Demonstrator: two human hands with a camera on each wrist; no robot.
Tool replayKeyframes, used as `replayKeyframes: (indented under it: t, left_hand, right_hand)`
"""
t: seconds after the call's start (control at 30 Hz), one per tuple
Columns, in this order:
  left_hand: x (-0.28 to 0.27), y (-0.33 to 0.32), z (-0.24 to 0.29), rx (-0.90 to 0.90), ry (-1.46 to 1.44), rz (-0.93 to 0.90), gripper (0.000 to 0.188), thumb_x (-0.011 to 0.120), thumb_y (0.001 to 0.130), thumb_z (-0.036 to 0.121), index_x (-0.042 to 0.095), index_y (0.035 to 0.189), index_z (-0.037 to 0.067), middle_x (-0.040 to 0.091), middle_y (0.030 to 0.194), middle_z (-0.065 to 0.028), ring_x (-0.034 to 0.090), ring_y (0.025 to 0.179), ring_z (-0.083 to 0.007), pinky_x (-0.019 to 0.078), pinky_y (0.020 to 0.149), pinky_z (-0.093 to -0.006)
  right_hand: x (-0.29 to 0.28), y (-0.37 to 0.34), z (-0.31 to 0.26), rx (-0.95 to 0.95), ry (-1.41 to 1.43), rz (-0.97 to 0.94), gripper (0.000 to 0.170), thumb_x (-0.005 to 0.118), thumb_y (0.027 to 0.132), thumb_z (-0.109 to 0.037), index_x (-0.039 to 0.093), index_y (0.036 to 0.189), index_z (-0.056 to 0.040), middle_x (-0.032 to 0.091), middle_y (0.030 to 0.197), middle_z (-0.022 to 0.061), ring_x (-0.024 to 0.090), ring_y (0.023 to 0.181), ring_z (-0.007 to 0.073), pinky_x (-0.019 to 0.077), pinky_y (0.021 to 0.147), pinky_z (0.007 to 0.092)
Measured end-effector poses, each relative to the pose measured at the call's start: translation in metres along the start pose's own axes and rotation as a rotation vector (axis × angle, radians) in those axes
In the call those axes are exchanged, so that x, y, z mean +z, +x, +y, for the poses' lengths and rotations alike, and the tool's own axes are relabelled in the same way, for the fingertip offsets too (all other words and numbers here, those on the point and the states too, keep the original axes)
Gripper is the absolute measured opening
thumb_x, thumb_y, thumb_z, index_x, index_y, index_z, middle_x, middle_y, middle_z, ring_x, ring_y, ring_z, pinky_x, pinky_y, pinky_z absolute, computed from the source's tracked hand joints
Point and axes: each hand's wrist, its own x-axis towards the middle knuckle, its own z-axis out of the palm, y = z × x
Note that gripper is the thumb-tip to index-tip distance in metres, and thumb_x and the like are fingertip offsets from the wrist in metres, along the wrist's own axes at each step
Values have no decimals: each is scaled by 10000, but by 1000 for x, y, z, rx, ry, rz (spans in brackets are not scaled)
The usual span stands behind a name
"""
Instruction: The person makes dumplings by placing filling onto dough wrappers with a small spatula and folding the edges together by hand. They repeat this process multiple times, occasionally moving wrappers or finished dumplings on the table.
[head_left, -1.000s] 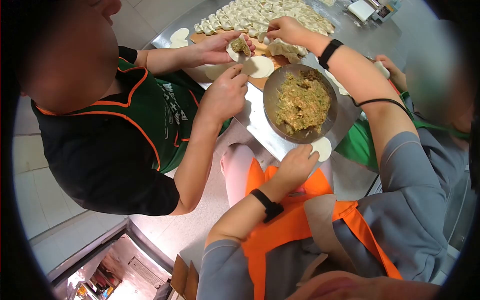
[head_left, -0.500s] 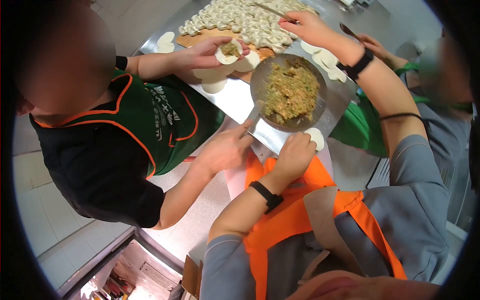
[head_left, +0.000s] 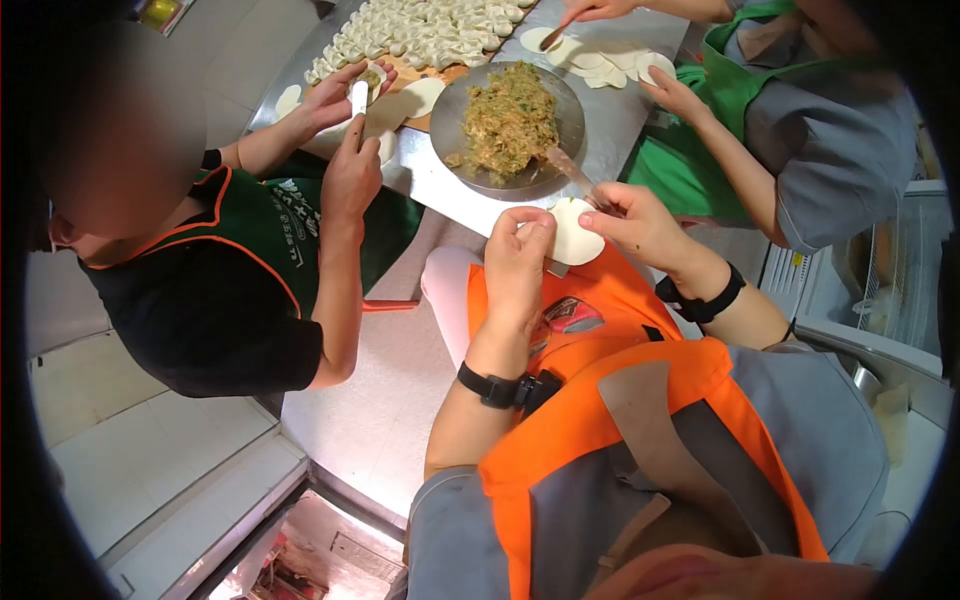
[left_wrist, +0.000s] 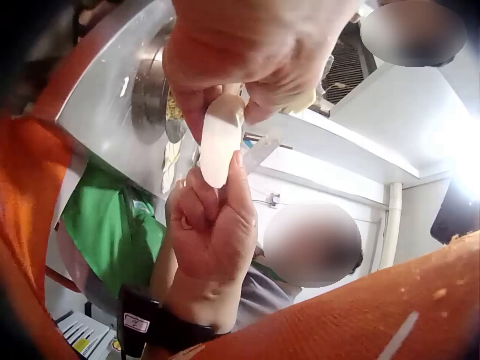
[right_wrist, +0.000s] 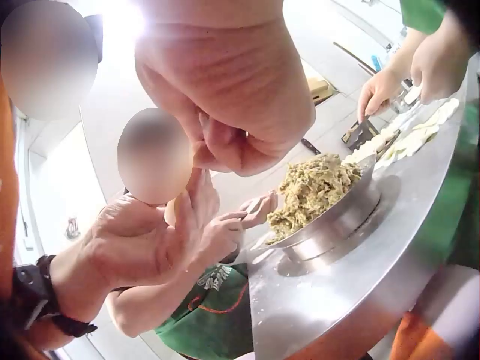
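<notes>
A round, pale dough wrapper (head_left: 577, 232) is held up in front of the orange apron, below the bowl in the head view. My left hand (head_left: 517, 262) pinches its left edge between thumb and fingers. My right hand (head_left: 648, 232) has its thumb on the opposite edge and also grips a flat spatula (head_left: 572, 170) pointing toward the filling (head_left: 510, 118) in the metal bowl (head_left: 450, 160). In the left wrist view the wrapper (left_wrist: 220, 150) is seen nearly edge-on between my left hand (left_wrist: 255, 45) and right hand (left_wrist: 214, 229).
Rows of shaped dumplings (head_left: 420, 32) lie on a board beyond the bowl. At left, a person in a green apron (head_left: 285, 215) works a filled wrapper (head_left: 372, 82). Across the table, another person handles wrappers near a spread of them (head_left: 595, 60).
My right hand has come back from the dumplings with the spatula and now meets my left at the wrapper. My left hand has moved slightly left and down. The view has shifted right.
</notes>
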Motion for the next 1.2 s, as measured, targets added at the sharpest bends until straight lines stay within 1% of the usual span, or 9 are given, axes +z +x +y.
replayKeyframes:
  t: [0.1,0.3,0.4,0.47,0.6,0.77,0.97,1.07,1.2]
  left_hand:
    - [3,-7,-4,3,46,-5,165,559,994,196,563,1084,58,626,841,-15,548,656,-60,449,581,-206]
    - [-1,-2,-19,-35,66,145,320,440,1043,266,554,1093,-28,664,916,-110,651,749,-170,545,669,-281]
    - [-1,1,-29,-235,-217,51,422,365,1058,326,537,1100,-57,656,1015,-162,667,902,-267,564,775,-378]
    - [-9,9,-46,-313,-500,-24,449,377,1052,343,522,1138,-72,626,1140,-203,649,1024,-320,547,877,-434]
    - [-17,22,-53,-197,-308,-92,392,437,1031,230,480,1238,-101,605,1198,-221,610,1119,-343,509,967,-458]
    - [-16,34,-49,-289,-511,16,296,414,1034,181,491,1195,-56,632,1111,-216,651,1029,-329,544,898,-408]
    - [-19,49,-53,-190,-411,107,358,353,1056,235,461,1222,-63,609,1159,-225,632,1062,-350,540,907,-447]
    - [-21,61,-49,-141,-449,134,390,324,1065,287,463,1206,-49,618,1129,-222,649,1015,-355,556,868,-454]
    - [-15,56,-14,-254,-442,184,479,221,1074,341,431,1274,-40,611,1161,-247,629,1064,-373,539,899,-514]
  right_hand:
    - [10,-11,-1,-62,199,57,205,658,914,-185,604,951,9,555,789,-42,488,766,40,425,659,233]
    - [8,-21,-13,-82,-12,140,195,643,913,-165,599,958,19,613,828,40,553,772,94,457,690,270]
    - [13,-17,-16,-492,-394,51,191,605,916,-162,619,978,18,635,824,150,620,775,261,481,691,361]
    - [8,-11,-10,-497,-613,73,212,619,903,-144,627,1023,31,625,843,169,612,774,312,486,708,385]
    - [-21,18,8,-429,-936,270,205,580,912,-177,670,1064,-73,608,819,165,605,782,362,483,706,447]
    - [-38,51,15,-413,-1202,279,238,599,886,-135,699,1101,-146,612,803,131,613,783,357,485,700,468]
    - [-36,61,3,-198,-1074,9,255,599,869,-119,701,1102,-131,662,919,161,633,855,363,494,718,455]
    - [-24,56,17,-305,-751,-43,232,601,868,-161,714,1069,-144,659,896,189,636,848,376,503,737,462]
    - [11,22,9,-495,-860,77,273,604,874,-140,680,1136,-152,577,741,132,593,718,338,460,605,440]
